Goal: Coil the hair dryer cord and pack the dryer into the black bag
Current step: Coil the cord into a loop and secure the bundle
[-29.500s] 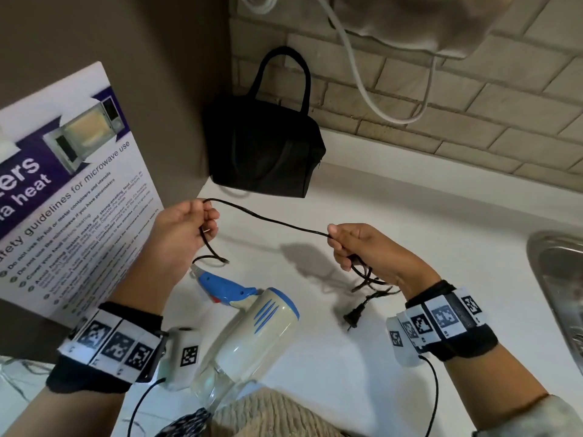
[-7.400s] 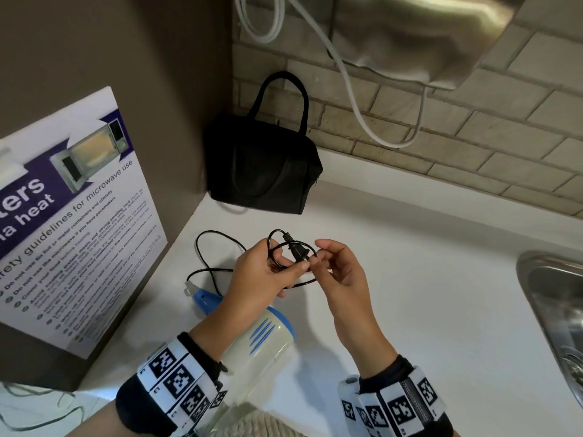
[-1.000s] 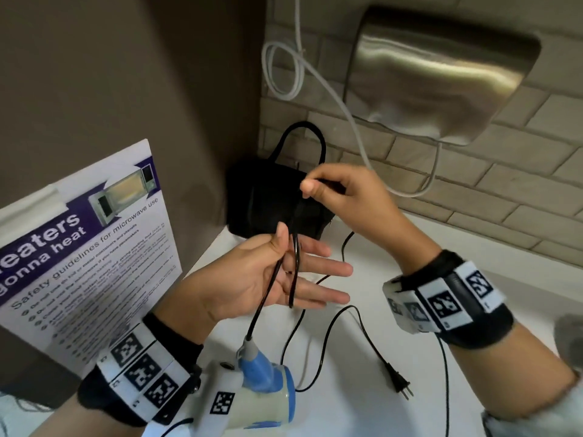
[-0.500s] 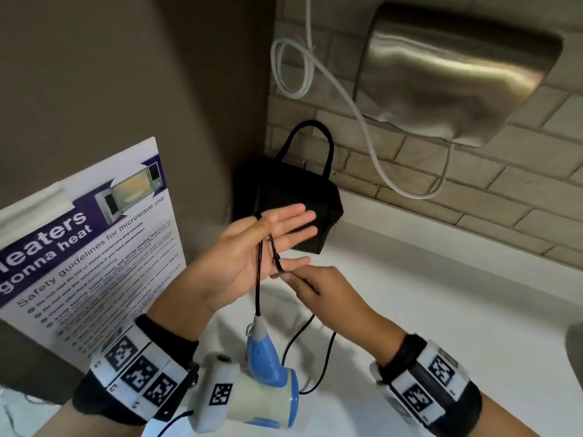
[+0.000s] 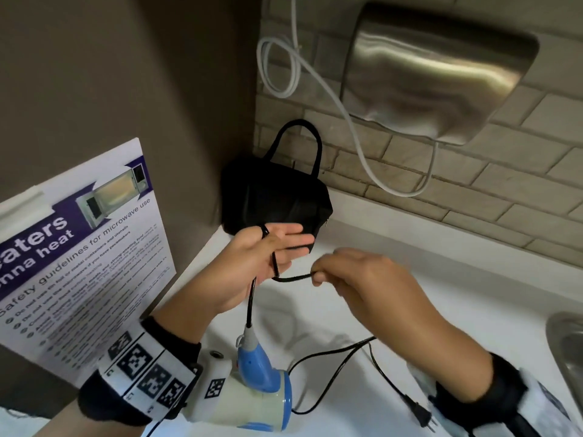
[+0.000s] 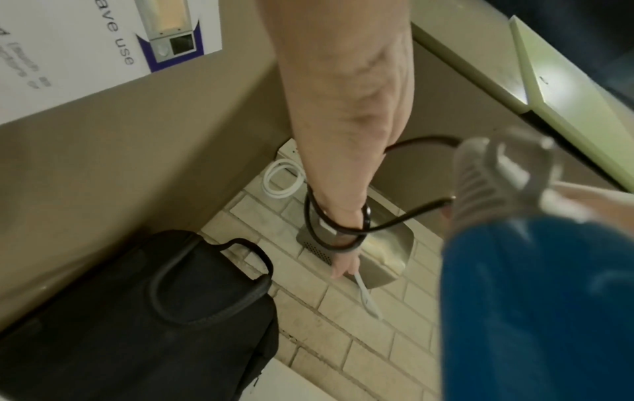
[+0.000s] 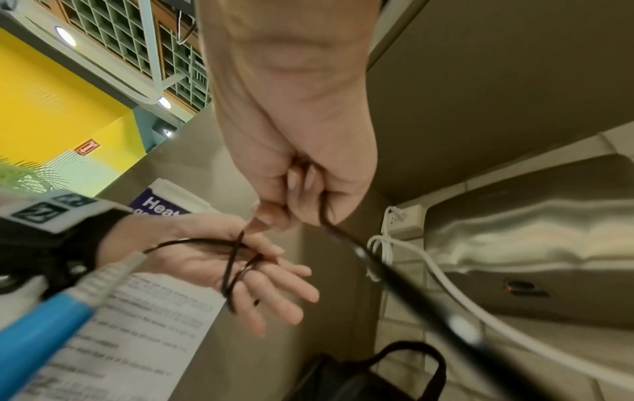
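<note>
A white and blue hair dryer [image 5: 252,402] sits low by my left wrist, handle up. Its black cord [image 5: 250,298] rises to my left hand [image 5: 277,244], which is held flat with straight fingers, and the cord loops round them [image 7: 230,266]. My right hand [image 5: 318,274] pinches the cord just right of the left palm, its fingers curled round it in the right wrist view [image 7: 301,162]. The slack trails over the counter to the plug [image 5: 419,414]. The black bag [image 5: 274,197] stands in the corner behind my hands, handles up.
A microwave safety poster [image 5: 79,247] leans on the left wall. A steel hand dryer [image 5: 435,74] and a looped white cable [image 5: 347,121] hang on the brick wall above the bag. The white counter [image 5: 441,294] runs right to a sink [image 5: 568,348].
My right hand came down from near the bag, passed under the left palm and now draws the cord out to the right. The left hand stays flat with the cord round it.
</note>
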`<act>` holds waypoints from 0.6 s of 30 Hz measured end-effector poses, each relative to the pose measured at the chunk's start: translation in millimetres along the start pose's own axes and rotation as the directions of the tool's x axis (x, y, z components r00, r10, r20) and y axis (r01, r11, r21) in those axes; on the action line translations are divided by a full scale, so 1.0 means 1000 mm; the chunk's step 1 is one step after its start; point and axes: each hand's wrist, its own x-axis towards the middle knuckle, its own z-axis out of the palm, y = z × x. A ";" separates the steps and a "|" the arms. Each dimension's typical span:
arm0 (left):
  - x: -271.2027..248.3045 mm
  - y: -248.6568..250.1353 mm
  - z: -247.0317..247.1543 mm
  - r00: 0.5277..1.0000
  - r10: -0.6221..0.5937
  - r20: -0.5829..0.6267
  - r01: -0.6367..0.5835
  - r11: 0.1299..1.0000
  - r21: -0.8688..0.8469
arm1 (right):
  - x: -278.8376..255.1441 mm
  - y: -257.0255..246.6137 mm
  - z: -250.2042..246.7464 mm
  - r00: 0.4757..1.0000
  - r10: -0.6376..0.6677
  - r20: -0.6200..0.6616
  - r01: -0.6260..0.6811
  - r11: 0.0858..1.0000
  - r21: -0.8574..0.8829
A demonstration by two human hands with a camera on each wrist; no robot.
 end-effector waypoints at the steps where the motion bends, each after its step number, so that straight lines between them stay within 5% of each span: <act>1: -0.002 0.001 0.004 1.000 0.003 0.020 -0.003 1.000 0.004 | 0.007 0.000 -0.006 1.000 -0.006 -0.026 0.006 1.000 0.013; 5: -0.010 0.004 0.010 0.981 -0.025 0.193 0.031 0.999 -0.028 | 0.036 0.002 -0.023 0.991 -0.042 -0.124 0.050 0.997 0.066; 11: -0.022 0.003 0.003 0.875 -0.094 0.475 0.161 0.981 -0.104 | 0.077 0.014 -0.020 0.975 0.007 -0.222 0.062 0.951 0.303; 14: -0.026 0.006 0.006 0.826 -0.073 0.559 0.184 0.972 -0.146 | 0.090 0.024 0.005 0.990 0.088 -0.114 -0.019 0.861 0.508; 18: -0.024 0.009 0.002 0.851 -0.027 0.524 0.163 0.963 -0.215 | 0.077 0.023 0.049 0.997 0.012 0.081 -0.061 0.767 0.638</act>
